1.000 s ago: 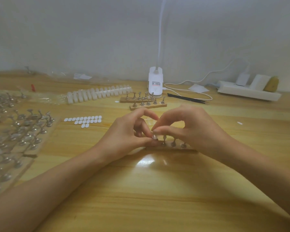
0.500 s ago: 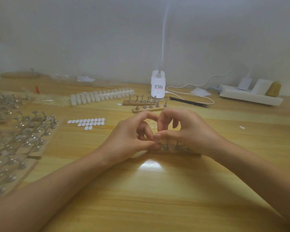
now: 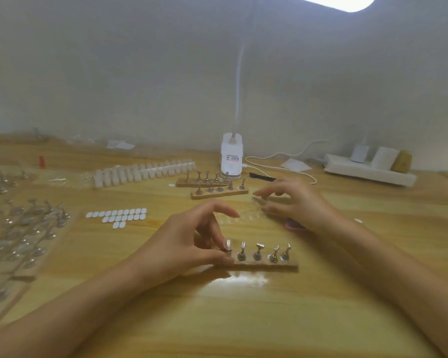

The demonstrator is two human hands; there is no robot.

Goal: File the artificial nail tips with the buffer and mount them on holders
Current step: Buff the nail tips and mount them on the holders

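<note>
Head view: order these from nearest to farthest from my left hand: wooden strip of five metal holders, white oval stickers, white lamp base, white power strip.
1. Wooden strip of five metal holders: gripped by the left hand.
2. White oval stickers: to its left.
3. White lamp base: back centre.
4. White power strip: far back right.

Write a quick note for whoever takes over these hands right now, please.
Left hand pinches the leftmost holder on the near wooden strip; a nail tip sits on it.
Right hand open, empty, above the pink buffer.
Done: one tip mounted.
Left: four holders without tips; faint clear tips lie on the table by the right hand.
</note>
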